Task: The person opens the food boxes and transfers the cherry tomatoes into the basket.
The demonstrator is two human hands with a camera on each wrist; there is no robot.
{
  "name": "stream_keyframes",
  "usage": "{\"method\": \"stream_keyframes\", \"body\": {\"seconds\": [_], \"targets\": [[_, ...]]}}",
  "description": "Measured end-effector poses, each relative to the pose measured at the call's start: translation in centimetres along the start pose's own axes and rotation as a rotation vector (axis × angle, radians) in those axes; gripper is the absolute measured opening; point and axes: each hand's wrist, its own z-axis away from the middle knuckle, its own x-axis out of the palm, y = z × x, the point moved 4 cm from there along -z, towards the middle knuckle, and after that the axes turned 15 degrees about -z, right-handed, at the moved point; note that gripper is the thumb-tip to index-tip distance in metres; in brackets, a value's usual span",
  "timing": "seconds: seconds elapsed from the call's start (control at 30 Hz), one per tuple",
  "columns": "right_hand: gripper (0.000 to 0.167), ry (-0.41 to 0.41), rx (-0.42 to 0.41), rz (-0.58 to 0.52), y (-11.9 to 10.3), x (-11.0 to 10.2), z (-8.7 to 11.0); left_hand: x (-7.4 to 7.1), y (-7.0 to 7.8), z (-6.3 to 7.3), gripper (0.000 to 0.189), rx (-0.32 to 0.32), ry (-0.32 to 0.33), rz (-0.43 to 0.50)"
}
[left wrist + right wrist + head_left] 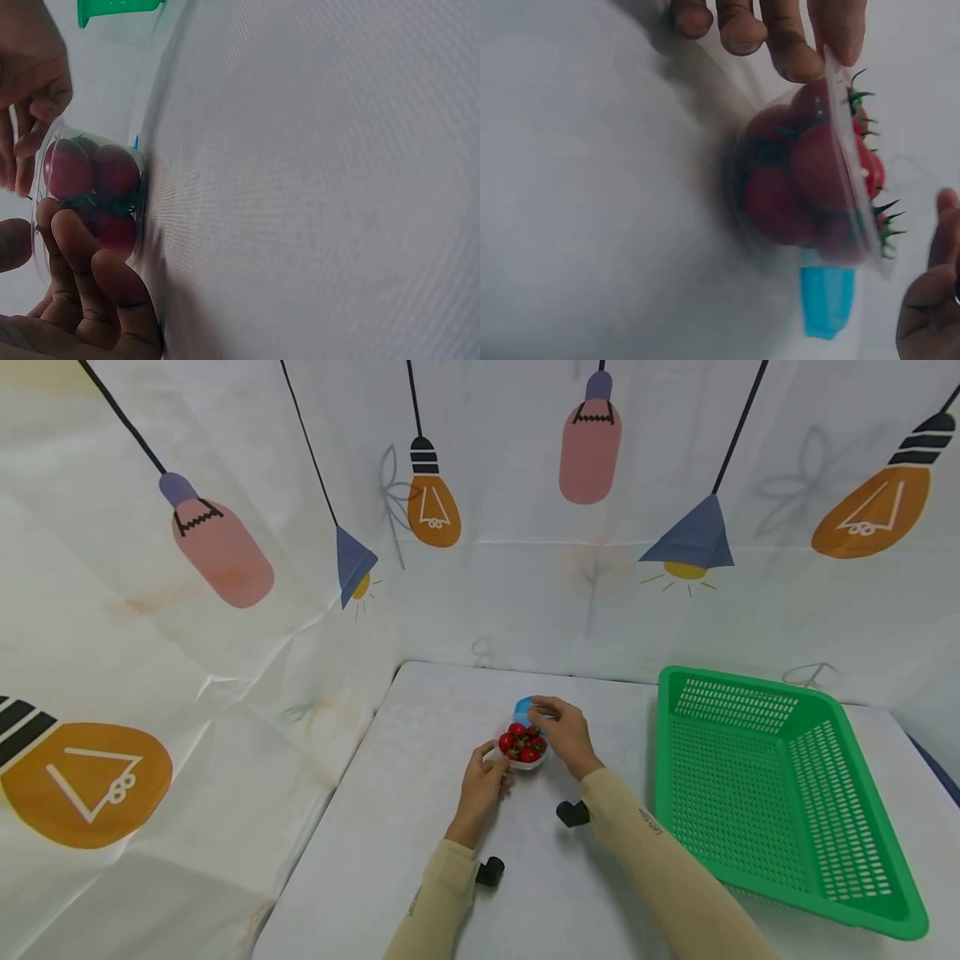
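A clear plastic container (527, 766) is filled with small red tomatoes (522, 743) that have green stems. My left hand (482, 785) holds it by the near left rim, thumb above and fingers against the outer wall, as the right wrist view shows its fingertips (799, 60) pinching the edge. Over the far right side of the container hovers my right hand (564, 732), its fingers loosely bent. Nothing shows between its fingers (946, 225) in the right wrist view. A light blue object (522, 710) lies just behind the container, partly hidden by the right hand.
A large green plastic basket (738, 802) with perforated walls stands on the right side of the white table (405, 810). Wrist cameras (573, 814) stick out from both sleeves. A white sheet printed with lamps (517, 602) hangs behind and to the left.
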Motion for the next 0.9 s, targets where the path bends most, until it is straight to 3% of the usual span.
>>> {"method": "stream_keyframes", "body": {"seconds": [0.2, 0.4, 0.67, 0.9], "targets": [[0.037, -0.190, -0.163, 0.359, -2.3, 2.1, 0.8, 0.4, -1.9, -1.0, 0.050, -0.006, 0.040, -0.017], [0.038, -0.259, -0.199, 0.663, -3.2, 3.4, 1.3, 0.5, -2.2, -1.1, 0.049, -0.014, 0.041, 0.007], [0.039, -0.274, -0.162, 0.792, -2.6, 4.3, 1.6, 0.4, -2.3, -1.0, 0.052, -0.027, 0.034, 0.012], [0.035, -0.219, -0.169, 0.849, -2.3, 4.6, 1.8, 0.4, -2.2, -1.0, 0.049, -0.030, 0.050, -0.012]]}}
